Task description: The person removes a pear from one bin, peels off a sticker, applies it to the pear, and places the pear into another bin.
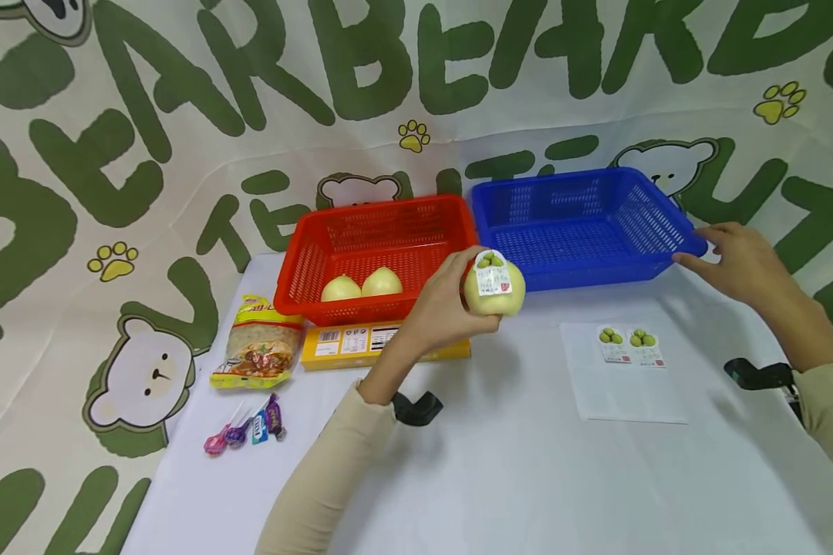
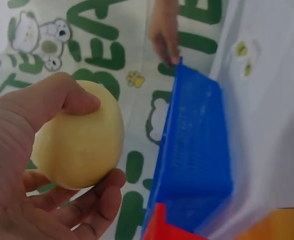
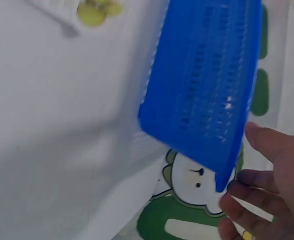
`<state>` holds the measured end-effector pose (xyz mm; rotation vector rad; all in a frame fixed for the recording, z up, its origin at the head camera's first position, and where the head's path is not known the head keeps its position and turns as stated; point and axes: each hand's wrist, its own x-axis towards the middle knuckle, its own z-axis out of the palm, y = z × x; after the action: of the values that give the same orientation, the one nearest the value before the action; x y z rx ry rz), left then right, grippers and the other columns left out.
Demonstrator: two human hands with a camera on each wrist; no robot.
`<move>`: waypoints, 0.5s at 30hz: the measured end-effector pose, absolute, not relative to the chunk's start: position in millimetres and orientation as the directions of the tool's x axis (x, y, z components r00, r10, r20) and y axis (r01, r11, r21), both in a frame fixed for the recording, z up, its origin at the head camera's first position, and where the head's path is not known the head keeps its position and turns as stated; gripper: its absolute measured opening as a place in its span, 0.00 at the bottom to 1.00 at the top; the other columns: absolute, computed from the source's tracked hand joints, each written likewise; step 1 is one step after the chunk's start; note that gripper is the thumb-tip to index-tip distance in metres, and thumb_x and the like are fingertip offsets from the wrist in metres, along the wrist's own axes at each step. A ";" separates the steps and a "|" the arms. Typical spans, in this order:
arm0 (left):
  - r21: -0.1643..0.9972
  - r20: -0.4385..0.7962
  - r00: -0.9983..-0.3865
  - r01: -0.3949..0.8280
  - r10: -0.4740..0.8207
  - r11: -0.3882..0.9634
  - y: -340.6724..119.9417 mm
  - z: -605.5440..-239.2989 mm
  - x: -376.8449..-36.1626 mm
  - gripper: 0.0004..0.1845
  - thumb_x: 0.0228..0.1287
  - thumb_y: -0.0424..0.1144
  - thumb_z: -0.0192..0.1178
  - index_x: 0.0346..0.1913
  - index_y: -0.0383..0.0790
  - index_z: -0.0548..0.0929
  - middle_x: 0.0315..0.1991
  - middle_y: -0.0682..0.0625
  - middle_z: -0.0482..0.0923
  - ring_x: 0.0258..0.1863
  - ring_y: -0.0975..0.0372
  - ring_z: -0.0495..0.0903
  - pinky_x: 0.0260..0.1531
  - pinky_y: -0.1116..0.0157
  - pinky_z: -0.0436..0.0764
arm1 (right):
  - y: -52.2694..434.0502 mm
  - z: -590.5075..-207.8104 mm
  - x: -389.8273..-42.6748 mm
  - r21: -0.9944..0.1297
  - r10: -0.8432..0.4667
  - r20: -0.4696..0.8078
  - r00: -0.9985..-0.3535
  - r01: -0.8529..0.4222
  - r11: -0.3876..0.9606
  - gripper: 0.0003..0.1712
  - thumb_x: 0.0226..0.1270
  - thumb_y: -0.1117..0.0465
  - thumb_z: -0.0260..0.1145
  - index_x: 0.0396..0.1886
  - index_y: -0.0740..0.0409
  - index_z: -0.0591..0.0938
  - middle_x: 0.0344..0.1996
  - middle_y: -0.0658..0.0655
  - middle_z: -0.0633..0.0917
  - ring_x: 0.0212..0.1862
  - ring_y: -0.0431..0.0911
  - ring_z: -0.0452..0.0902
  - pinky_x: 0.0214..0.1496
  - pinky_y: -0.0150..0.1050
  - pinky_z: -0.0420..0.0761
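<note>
1. White tabletop (image 1: 527, 478) under a green bear-print backdrop (image 1: 111, 116) is bearing a red mesh plastic basket (image 1: 382, 223) and a blue mesh plastic basket (image 1: 576, 223).
2. Left hand (image 2: 32, 165) is cupping a round pale-yellow stickered fruit (image 2: 79, 145), fingers curled round it: firm, smooth, likely bruisable.
3. Right hand (image 3: 271, 190) is touching the blue basket's corner with spread fingers.

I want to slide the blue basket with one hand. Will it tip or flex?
The blue basket looks empty and thin-walled mesh, so probably light and easy to slide. Its low, wide shape should resist tipping. Pushed at the corner by the right hand, it may swivel or flex slightly.
</note>
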<state>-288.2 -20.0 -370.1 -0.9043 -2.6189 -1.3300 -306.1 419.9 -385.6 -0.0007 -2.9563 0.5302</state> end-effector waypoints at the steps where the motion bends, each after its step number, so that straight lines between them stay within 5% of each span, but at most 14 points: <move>1: 0.716 0.307 -0.828 0.525 0.469 0.459 -16.0 -366.1 -296.3 0.48 0.47 0.46 0.76 0.72 0.47 0.64 0.60 0.52 0.70 0.53 0.62 0.72 0.49 0.65 0.79 | 423.4 -387.5 -308.1 -0.348 0.023 0.119 -0.993 -0.020 0.937 0.43 0.73 0.43 0.60 0.68 0.77 0.66 0.62 0.81 0.62 0.56 0.75 0.60 0.51 0.76 0.67; 15: 0.666 0.220 -0.845 0.495 0.487 0.558 53.1 -337.4 -408.8 0.50 0.47 0.46 0.73 0.74 0.41 0.60 0.59 0.48 0.67 0.50 0.61 0.72 0.41 0.69 0.79 | 430.0 -391.0 -312.6 -0.408 0.046 0.087 -0.995 0.007 0.913 0.44 0.73 0.40 0.59 0.68 0.75 0.67 0.63 0.80 0.60 0.59 0.76 0.57 0.55 0.78 0.62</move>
<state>-408.8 53.1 -337.4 -0.8706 -2.7635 -1.1857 -312.6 430.0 -391.0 -0.0413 -2.9794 0.6353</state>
